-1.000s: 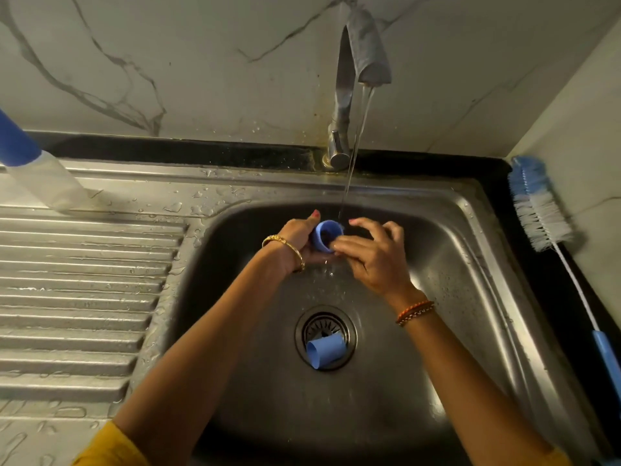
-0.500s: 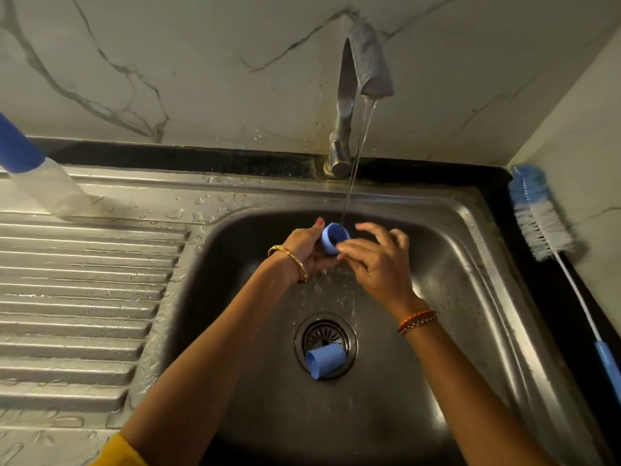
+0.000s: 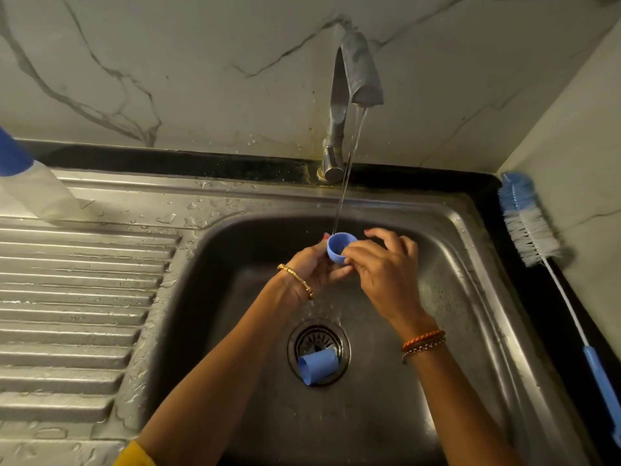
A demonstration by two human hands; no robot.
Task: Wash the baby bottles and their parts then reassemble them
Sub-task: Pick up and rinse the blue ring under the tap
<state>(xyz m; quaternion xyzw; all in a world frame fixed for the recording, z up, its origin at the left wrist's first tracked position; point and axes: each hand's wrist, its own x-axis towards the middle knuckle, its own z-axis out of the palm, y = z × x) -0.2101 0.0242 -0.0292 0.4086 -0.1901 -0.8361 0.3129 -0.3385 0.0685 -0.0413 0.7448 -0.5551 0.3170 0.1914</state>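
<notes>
Far left: clear baby bottle (image 3: 37, 193) with blue top, on the ribbed drainboard (image 3: 77, 297), cut off by frame edge. Steel sink (image 3: 470, 297) basin centre. Left hand (image 3: 314, 267) curled around small blue cap (image 3: 340, 247), gripping from below (open side up, directly under the thin water stream (image 3: 346, 183)). Tap (image 3: 349, 105) above, running. Right hand (image 3: 386, 267) pinching the same cap at its right rim, other fingers loosely spread. Second blue cap (image 3: 317, 366) lying on its side over the drain (image 3: 318, 351), well below both hands. Far right: bottle brush (image 3: 534, 227) on the dark tabletop (image 3: 554, 314), bristles toward the wall.
</notes>
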